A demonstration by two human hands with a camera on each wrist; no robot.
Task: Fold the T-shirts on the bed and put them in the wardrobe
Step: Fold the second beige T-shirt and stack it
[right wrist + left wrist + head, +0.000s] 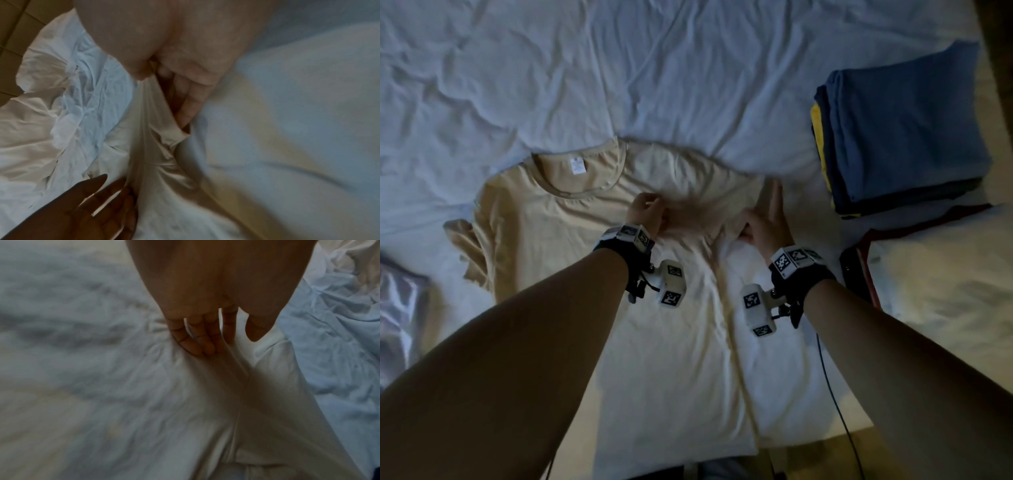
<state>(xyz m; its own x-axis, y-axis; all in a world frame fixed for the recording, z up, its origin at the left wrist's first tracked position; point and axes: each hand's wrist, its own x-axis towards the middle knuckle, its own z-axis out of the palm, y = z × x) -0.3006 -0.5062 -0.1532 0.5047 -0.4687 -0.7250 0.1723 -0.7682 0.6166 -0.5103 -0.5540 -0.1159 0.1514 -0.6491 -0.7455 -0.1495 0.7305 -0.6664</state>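
Our left hand [646, 208] presses straight fingers onto the beige T-shirt [544, 226] spread flat on the bed [619, 68], while our right hand [767, 219] pinches its soft right sleeve between thumb and fingers. To the right a folded stack of blue and yellow shirts [900, 126] sits on the crumpled white sheet. Motion blurs the sleeve, and our forearms hide much of the shirt's lower part.

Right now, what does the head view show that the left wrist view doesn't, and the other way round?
Only the head view shows the beige T-shirt's collar, the stack of folded shirts to the right, and the right hand on the right sleeve. Only the left wrist view shows the left hand's fingers pressed straight into the fabric beside a seam. Both show the left hand on the beige T-shirt spread over the white sheet.
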